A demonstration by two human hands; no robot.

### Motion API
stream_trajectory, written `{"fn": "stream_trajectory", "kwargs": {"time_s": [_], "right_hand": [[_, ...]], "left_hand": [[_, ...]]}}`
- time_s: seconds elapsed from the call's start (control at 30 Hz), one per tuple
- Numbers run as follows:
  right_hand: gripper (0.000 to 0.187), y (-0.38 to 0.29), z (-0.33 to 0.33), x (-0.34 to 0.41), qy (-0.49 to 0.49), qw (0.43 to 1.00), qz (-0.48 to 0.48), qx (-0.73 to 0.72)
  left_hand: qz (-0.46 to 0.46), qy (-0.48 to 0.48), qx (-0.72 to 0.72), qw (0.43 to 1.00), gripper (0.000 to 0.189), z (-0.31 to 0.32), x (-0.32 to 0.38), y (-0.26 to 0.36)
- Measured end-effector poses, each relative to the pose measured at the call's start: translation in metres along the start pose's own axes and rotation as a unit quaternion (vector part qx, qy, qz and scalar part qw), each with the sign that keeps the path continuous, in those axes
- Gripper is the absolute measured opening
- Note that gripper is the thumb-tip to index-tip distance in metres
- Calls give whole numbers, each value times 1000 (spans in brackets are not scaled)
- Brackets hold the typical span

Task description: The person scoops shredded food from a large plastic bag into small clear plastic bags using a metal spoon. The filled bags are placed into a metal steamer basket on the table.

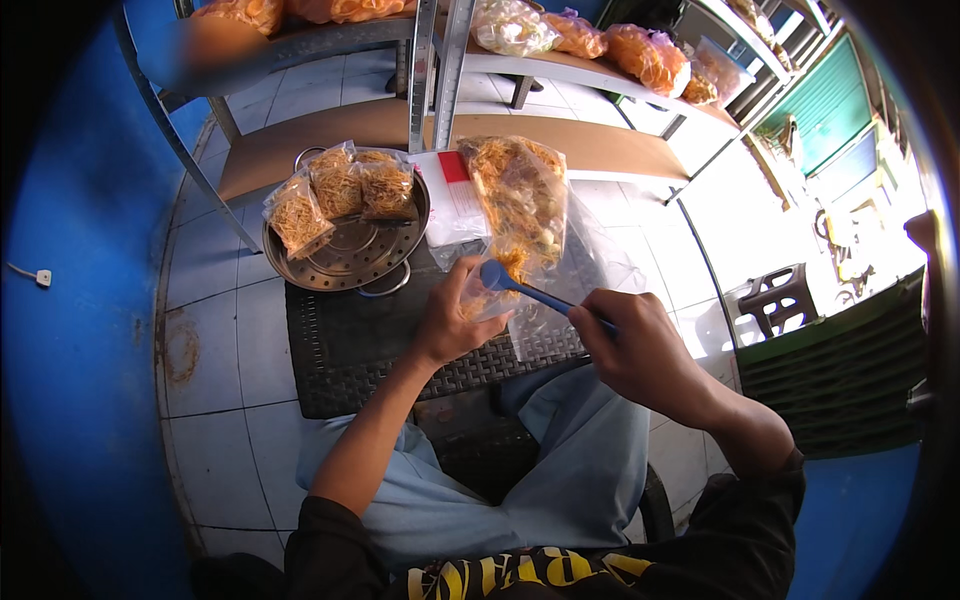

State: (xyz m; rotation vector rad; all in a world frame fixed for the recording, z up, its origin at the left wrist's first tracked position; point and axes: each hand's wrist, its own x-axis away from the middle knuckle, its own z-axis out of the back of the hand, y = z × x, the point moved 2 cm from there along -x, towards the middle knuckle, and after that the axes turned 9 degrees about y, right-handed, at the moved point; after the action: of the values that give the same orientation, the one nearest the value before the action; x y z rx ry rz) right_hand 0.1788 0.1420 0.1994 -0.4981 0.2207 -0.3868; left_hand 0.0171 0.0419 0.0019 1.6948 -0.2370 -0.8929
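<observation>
My left hand (459, 319) holds a small clear plastic bag (475, 298) with some orange-brown shredded snack at its bottom. In my right hand (637, 349) is the handle of a blue plastic spoon (544, 296), its bowl at the mouth of the small bag. Just beyond lies a large clear bag (521, 195) of the shredded snack, its open plastic spreading toward me. To the left, a round perforated metal steamer pan (352, 255) carries several filled snack packets (298, 217). Between pan and large bag lies a white plastic pack with a red patch (454, 191).
These things rest on a dark woven-pattern table (337, 352) before my knees. Behind it stands a metal-framed shelf (559, 139) with bagged orange snacks (646, 60) on its upper board. A blue wall (75, 300) is at left; a dark plastic stool (780, 300) is at right.
</observation>
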Motion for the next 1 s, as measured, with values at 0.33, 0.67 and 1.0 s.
{"fn": "stream_trajectory", "kwargs": {"time_s": [0.33,0.67,1.0], "right_hand": [[29,1,-16,-23,-115,973,79,182],[24,0,19,-18,-75,978,63,185],[31,39,49,18,3,994,-85,-74]], "left_hand": [[-15,-19,-58,998,64,6,1,-1],[-9,0,-3,1000,57,7,-2,-6],[2,18,-23,1000,54,11,-5,5]]}}
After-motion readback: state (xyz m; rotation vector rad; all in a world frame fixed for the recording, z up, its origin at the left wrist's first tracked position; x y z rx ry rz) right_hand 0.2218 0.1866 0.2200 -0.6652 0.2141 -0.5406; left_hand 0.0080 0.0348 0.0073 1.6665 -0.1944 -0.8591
